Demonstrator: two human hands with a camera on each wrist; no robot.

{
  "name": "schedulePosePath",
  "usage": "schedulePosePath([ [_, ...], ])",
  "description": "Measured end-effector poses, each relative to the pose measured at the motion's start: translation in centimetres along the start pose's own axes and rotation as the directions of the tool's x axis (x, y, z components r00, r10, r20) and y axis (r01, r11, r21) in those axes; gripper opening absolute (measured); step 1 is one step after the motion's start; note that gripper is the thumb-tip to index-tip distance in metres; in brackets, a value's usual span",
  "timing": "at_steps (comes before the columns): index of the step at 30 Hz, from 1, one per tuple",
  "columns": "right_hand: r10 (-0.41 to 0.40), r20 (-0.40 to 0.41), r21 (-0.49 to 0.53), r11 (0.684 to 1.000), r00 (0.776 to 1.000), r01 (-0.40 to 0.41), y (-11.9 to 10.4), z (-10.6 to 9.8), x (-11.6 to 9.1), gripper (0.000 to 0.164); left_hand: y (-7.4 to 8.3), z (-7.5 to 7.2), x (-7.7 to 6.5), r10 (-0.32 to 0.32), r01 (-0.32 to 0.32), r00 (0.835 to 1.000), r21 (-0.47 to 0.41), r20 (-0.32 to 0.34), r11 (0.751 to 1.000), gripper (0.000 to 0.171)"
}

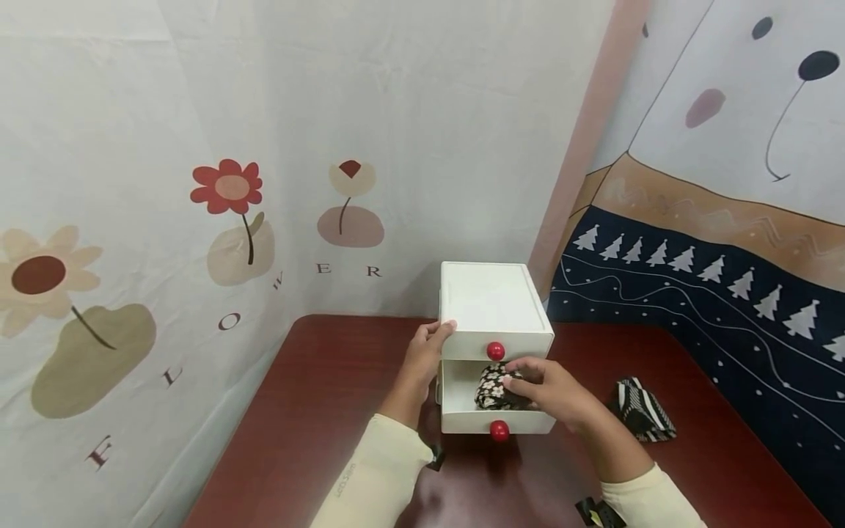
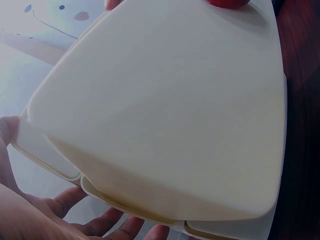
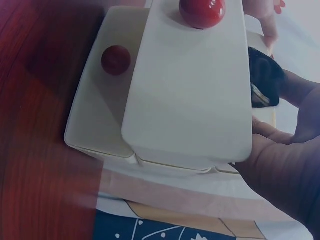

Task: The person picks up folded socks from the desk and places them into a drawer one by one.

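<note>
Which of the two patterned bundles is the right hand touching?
The floral bundle, in the open drawer: the right hand touches it, while the striped bundle lies on the table, untouched.

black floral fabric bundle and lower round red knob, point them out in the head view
Black floral fabric bundle (image 1: 492,386): head view, patterned left part.
Lower round red knob (image 1: 499,431): head view, rounded front.

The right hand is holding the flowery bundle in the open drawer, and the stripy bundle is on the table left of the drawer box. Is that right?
Not quite: the head view shows the stripy bundle right of the drawer box, not left. It is on the table, and the right hand is holding the flowery bundle in the open drawer.
</note>
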State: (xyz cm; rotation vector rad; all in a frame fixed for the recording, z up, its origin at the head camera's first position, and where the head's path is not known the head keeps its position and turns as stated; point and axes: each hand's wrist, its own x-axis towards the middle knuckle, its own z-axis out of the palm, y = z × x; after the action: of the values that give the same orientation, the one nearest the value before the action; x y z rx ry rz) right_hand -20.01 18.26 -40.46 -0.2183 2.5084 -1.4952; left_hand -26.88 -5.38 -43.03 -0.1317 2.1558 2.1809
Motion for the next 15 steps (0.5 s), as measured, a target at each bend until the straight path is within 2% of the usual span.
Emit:
schedulePosePath([
  [6, -0.080, 0.038, -0.094, 0.992, 0.996, 0.083, 0.33, 0.24, 0.38, 0.036, 0.01, 0.16, -0.15, 0.004, -0.004, 1.000, -0.008, 0.002, 1.000, 0.072],
  [10, -0.129, 0.064, -0.196, 0.971, 0.990, 0.139, 0.43, 0.53, 0.58, 0.037, -0.07, 0.13, -0.21, 0.010, -0.010, 1.000, -0.019, 0.004, 1.000, 0.071],
  [15, -0.127, 0.057, -0.313, 0.940, 0.990, 0.138, 0.08, 0.85, 0.68, 0.039, -0.10, -0.01, -0.25, 0.012, -0.012, 1.000, -0.008, 0.008, 1.000, 0.073],
])
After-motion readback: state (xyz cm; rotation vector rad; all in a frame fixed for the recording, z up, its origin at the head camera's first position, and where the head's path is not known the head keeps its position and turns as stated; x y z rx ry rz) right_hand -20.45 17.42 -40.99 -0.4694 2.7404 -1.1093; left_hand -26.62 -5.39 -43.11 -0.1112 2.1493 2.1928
